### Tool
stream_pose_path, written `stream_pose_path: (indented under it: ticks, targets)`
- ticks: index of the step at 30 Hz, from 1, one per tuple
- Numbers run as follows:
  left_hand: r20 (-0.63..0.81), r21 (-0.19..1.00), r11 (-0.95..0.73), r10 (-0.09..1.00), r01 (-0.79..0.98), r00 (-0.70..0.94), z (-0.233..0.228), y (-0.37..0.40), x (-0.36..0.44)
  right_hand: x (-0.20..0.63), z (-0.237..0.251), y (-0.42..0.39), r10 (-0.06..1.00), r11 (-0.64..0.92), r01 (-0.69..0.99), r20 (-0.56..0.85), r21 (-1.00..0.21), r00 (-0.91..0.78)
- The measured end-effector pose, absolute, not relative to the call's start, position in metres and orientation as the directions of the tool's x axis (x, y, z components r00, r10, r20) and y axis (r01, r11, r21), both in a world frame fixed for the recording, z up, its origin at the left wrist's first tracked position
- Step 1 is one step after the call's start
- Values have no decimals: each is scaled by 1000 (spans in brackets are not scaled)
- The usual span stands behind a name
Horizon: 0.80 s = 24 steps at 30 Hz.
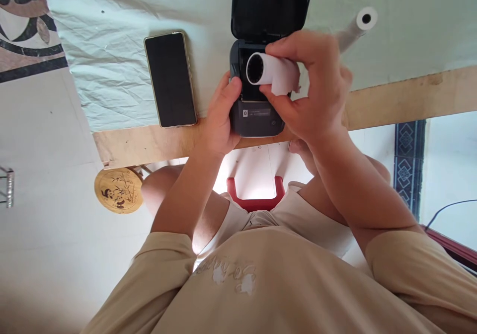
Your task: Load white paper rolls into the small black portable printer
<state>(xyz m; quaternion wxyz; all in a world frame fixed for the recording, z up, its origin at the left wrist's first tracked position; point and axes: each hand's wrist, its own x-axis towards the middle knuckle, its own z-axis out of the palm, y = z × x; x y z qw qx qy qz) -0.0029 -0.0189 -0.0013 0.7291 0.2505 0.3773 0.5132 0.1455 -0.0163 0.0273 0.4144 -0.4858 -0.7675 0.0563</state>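
A small black portable printer (257,124) lies at the table's near edge, its lid (269,11) swung up and back. Wrapped around the printer's left side is my left hand (222,113), thumb on the rim. My right hand (320,83) pinches a white paper roll (278,70) between thumb and fingers. That roll is over the printer's open compartment, its hollow end facing left and a loose paper flap hanging down. Whether it touches the compartment's inside I cannot tell. Behind my right hand, a second white paper roll (352,32) lies on the cloth, partly hidden.
A phone (170,79) with a dark screen lies left of the printer on the pale green cloth (112,50). The table's bare wooden edge (149,145) runs along the front. A round stool (119,190) with a panda picture stands below left. Something red (257,204) shows between my legs.
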Motion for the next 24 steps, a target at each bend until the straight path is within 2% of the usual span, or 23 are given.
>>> stream_pose_path:
  ticks: [3, 5, 8, 12, 17, 21, 24]
  targets:
    - [-238, 775, 318, 947, -545, 214, 1, -20, -1, 145, 31, -18, 863, 409, 772, 482, -486, -154]
    - [-203, 797, 299, 951, -525, 233, 2, -21, 0, 147, 30, -16, 878, 395, 775, 450, -493, -162]
    - [-197, 817, 292, 952, -497, 237, 3, -21, 0, 151, 28, -12, 845, 466, 720, 500, -514, -190]
    - [-211, 786, 301, 952, -540, 223, 2, -20, -2, 151, 28, -12, 753, 544, 715, 631, -440, -185]
    - [-172, 751, 313, 943, -581, 286, 2, -19, -7, 142, 30, -22, 757, 561, 728, 601, -394, -257]
    - [-122, 763, 277, 949, -584, 290, 1, -20, -8, 140, 26, -25, 724, 630, 640, 630, -440, -280]
    - [-122, 772, 267, 953, -577, 277, -1, -21, -7, 144, 26, -21, 722, 623, 563, 676, -543, -147]
